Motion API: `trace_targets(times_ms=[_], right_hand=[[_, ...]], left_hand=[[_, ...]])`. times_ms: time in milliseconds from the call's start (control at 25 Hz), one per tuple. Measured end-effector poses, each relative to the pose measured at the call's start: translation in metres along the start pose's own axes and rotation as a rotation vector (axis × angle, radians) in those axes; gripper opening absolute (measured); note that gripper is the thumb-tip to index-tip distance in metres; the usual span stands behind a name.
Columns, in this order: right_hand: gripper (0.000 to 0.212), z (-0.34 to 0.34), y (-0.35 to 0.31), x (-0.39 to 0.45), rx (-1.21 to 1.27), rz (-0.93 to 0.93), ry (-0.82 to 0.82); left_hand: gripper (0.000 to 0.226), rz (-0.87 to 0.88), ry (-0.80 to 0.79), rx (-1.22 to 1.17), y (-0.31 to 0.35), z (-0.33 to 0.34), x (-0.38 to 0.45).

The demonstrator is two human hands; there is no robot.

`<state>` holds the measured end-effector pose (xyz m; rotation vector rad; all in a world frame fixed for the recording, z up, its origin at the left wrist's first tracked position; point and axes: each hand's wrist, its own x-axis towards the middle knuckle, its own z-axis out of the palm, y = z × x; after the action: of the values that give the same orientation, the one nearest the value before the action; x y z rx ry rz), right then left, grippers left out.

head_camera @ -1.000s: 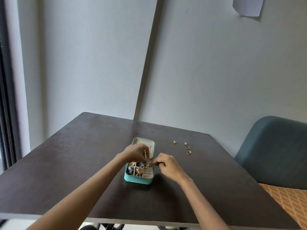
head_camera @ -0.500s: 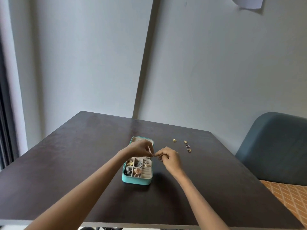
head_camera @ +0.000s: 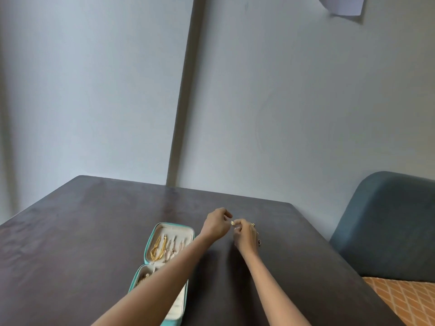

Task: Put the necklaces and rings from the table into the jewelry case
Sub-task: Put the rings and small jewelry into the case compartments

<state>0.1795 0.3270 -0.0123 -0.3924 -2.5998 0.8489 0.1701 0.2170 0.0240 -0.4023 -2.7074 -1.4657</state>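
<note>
The teal jewelry case (head_camera: 191,232) lies open on the dark table (head_camera: 82,243). Gold necklaces (head_camera: 159,247) hang inside its cream lid, and my left forearm covers most of its compartment half. Both hands are right of the case, at the loose rings. My right hand (head_camera: 246,236) pinches a small gold ring (head_camera: 232,223) at its fingertips. My left hand (head_camera: 215,223) is curled beside that ring, nothing visible in it. Two more rings (head_camera: 253,224) peek out on the table around my right hand, one (head_camera: 259,242) by its wrist.
A blue-grey upholstered chair (head_camera: 388,222) stands at the table's right side, above an orange patterned floor (head_camera: 404,300). The table's far edge meets a pale wall, with a paper sheet (head_camera: 341,4) pinned high on it.
Both hands left the case and moved right to the loose rings, and my right fingertips closed on the leftmost one. The camera came closer and turned, so the case now sits lower left.
</note>
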Motion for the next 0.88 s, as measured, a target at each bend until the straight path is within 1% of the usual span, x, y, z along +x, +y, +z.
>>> trace_targets(times_ms=[80, 200, 320, 360, 400, 480, 560, 680, 800, 880], right_hand=[[0.028, 0.007, 0.001, 0.022, -0.071, -0.04, -0.045], [0.02, 0.016, 0.001, 0.042, -0.155, 0.028, -0.11], [0.032, 0.019, 0.002, 0.051, -0.174, 0.099, -0.145], [0.031, 0.016, -0.001, 0.048, -0.12, 0.106, -0.16], [0.028, 0.013, -0.003, 0.045, -0.009, 0.103, -0.172], [0.023, 0.003, -0.01, 0.033, 0.284, 0.119, -0.218], [0.02, -0.012, -0.018, 0.021, 0.521, 0.141, -0.288], [0.019, -0.033, -0.032, 0.002, 0.796, 0.073, -0.391], [0.018, -0.047, -0.043, -0.02, 0.847, -0.01, -0.407], [0.013, -0.052, -0.05, -0.035, 0.847, -0.081, -0.375]], left_hand=[[0.031, 0.0, -0.009, -0.009, 0.001, 0.002, 0.014], [0.033, 0.002, -0.014, -0.003, 0.0, 0.001, 0.026], [0.034, 0.002, -0.01, -0.008, -0.006, 0.002, 0.028], [0.033, 0.007, -0.003, -0.003, -0.008, 0.001, 0.027], [0.033, 0.012, 0.005, 0.006, -0.009, -0.001, 0.026], [0.034, 0.028, 0.034, 0.022, -0.01, -0.006, 0.023], [0.033, 0.054, 0.073, 0.018, -0.012, -0.015, 0.017], [0.022, 0.1, 0.087, 0.011, -0.011, -0.03, 0.001], [0.017, 0.144, 0.122, -0.021, -0.006, -0.05, -0.02], [0.018, 0.141, 0.136, -0.032, -0.004, -0.063, -0.035]])
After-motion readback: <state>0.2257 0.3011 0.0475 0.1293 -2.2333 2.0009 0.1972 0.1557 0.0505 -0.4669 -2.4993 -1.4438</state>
